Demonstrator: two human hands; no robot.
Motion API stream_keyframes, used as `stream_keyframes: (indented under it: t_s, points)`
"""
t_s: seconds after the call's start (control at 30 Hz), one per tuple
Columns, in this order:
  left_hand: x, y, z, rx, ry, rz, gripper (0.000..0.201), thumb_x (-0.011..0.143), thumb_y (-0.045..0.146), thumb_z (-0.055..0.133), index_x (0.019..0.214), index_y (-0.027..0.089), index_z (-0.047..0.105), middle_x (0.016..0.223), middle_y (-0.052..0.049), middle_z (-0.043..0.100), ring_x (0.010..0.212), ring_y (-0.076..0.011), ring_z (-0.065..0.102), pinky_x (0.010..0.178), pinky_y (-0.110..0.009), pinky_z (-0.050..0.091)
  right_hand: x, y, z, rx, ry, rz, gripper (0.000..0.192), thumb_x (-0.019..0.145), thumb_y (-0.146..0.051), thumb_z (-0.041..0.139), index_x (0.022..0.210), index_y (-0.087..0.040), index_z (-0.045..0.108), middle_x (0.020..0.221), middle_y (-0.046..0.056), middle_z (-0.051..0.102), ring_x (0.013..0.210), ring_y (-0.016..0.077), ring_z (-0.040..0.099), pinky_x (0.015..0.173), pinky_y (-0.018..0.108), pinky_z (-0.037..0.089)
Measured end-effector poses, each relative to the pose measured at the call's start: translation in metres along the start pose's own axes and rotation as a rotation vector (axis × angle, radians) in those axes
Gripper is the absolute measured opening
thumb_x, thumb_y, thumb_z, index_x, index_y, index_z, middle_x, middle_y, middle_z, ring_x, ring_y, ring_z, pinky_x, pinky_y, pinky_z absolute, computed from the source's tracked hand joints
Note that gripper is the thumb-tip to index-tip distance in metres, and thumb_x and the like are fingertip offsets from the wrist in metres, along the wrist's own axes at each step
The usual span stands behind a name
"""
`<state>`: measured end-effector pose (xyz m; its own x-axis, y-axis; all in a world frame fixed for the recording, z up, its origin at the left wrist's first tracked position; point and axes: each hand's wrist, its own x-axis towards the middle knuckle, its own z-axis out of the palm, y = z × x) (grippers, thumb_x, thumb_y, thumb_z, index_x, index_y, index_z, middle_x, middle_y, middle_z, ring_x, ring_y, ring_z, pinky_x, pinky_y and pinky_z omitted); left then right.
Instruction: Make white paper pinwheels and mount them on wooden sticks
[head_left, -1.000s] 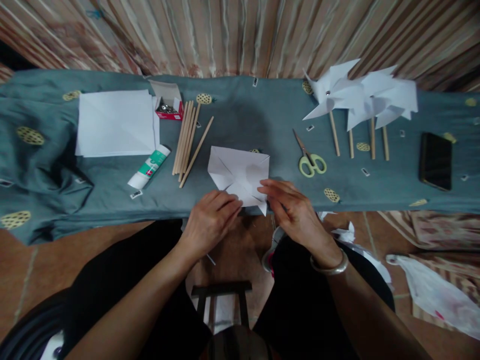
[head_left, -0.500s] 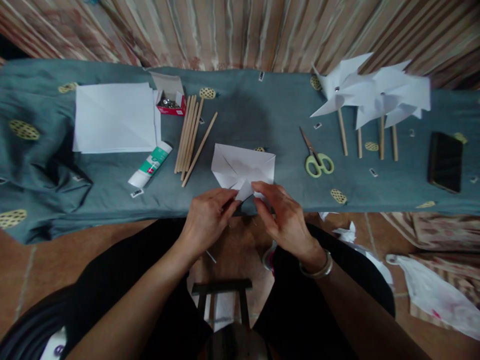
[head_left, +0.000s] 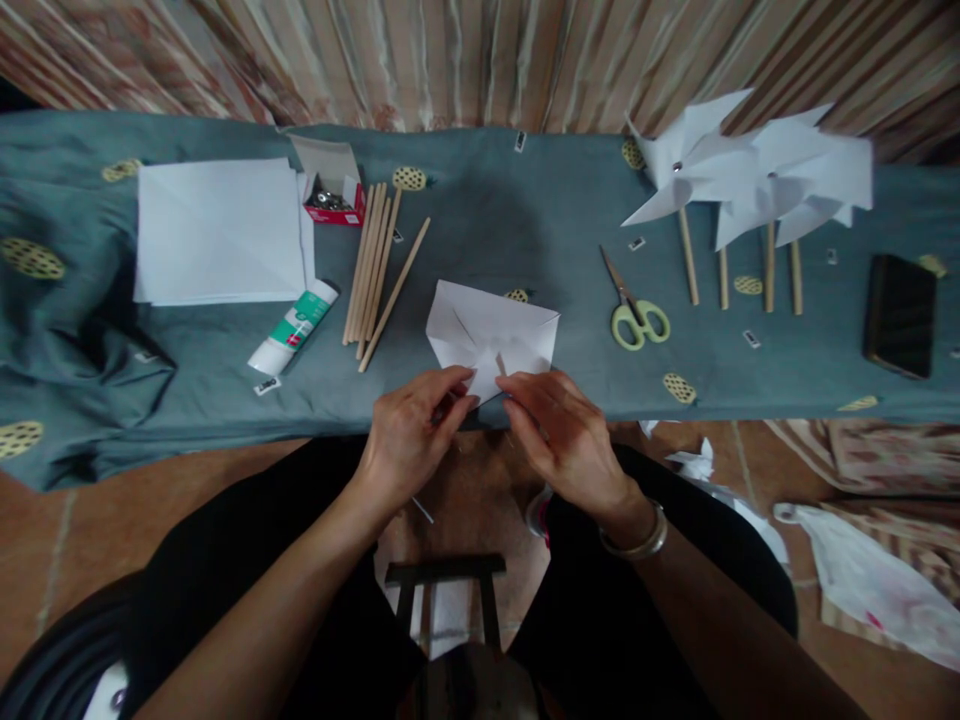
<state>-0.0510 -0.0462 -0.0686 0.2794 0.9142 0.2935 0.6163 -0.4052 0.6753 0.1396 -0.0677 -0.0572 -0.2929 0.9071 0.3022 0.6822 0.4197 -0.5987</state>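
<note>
A white sheet of paper [head_left: 491, 315] with cut slits lies at the table's near edge, its front part bent up between my hands. My left hand [head_left: 416, 415] pinches the paper's near left side between thumb and fingers. On the other side, my right hand [head_left: 562, 425] has its fingertips closed on the paper near its middle, and a bracelet circles that wrist. To the right of the paper lie scissors [head_left: 636, 315] with green handles, slightly apart. Several wooden sticks [head_left: 371, 265] rest to its left.
Paper pinwheels [head_left: 697, 165] on sticks lie at the right, near a dark phone [head_left: 900, 315]. At the left are a stack of white paper [head_left: 217, 235], a glue stick [head_left: 294, 328] and an open red box [head_left: 330, 195] of small metal pieces. Paper scraps [head_left: 697, 462] litter the floor.
My right fingertips have moved slightly left and down, toward my left hand. The paper is turned a little, and its bent flap sits differently. The camera view has shifted slightly.
</note>
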Motion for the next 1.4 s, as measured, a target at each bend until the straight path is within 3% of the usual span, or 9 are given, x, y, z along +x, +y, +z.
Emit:
stream_keyframes:
  t_s: [0.27,0.43,0.53,0.77,0.93,1.4]
  points:
    - [0.0014,-0.0041,0.0007,0.052,-0.013,0.213,0.017,0.091,0.021,0.057,0.102,0.014,0.068,0.090,-0.007,0.073,0.081,-0.0165,0.068,0.073,-0.027,0.055,-0.0027,0.0011,0.0010,-0.130,-0.002,-0.063,0.025,0.093,-0.021,0.051,0.112,-0.016,0.067,0.108,0.011,0.070,0.100,0.0243,0.061,0.092,0.042,0.052]
    - [0.0004,-0.0022,0.0004,0.054,-0.058,0.162,0.019,0.091,0.021,0.056,0.103,0.014,0.069,0.086,-0.007,0.072,0.076,-0.0161,0.068,0.068,-0.026,0.054,-0.0026,0.0012,0.0027,-0.140,-0.002,-0.023,0.031,0.094,-0.022,0.049,0.123,-0.023,0.061,0.123,0.010,0.063,0.113,0.0257,0.057,0.097,0.045,0.050]
    - [-0.0005,-0.0022,0.0006,0.029,-0.057,0.134,0.021,0.091,0.022,0.057,0.107,0.014,0.067,0.083,-0.005,0.072,0.072,-0.0144,0.068,0.065,-0.024,0.054,-0.0012,-0.0006,0.0029,-0.092,0.002,-0.031,0.036,0.094,-0.020,0.047,0.129,-0.019,0.055,0.129,0.013,0.060,0.120,0.0263,0.054,0.100,0.046,0.049]
    - [-0.0025,-0.0008,0.0007,0.001,-0.056,0.145,0.024,0.092,0.022,0.055,0.114,0.017,0.065,0.090,-0.005,0.074,0.079,-0.0149,0.070,0.071,-0.026,0.056,0.0018,-0.0034,0.0003,0.059,0.015,0.010,0.033,0.096,-0.017,0.044,0.123,-0.020,0.061,0.113,0.009,0.070,0.107,0.0212,0.063,0.095,0.041,0.052]
    - [-0.0033,0.0012,-0.0005,-0.062,-0.081,0.215,0.022,0.092,0.017,0.053,0.110,0.017,0.067,0.097,-0.007,0.073,0.087,-0.0159,0.069,0.076,-0.028,0.057,0.0010,-0.0025,0.0012,0.021,0.002,0.011,0.030,0.095,-0.017,0.046,0.119,-0.016,0.064,0.110,0.010,0.069,0.103,0.0216,0.061,0.093,0.040,0.052]
    - [0.0017,0.0008,-0.0011,-0.060,-0.126,0.180,0.021,0.093,0.019,0.051,0.102,0.017,0.070,0.091,-0.007,0.072,0.084,-0.0173,0.066,0.075,-0.031,0.056,-0.0032,0.0016,0.0088,-0.171,0.038,-0.026,0.028,0.094,-0.019,0.047,0.119,-0.025,0.059,0.128,0.010,0.058,0.118,0.0264,0.055,0.095,0.046,0.051]
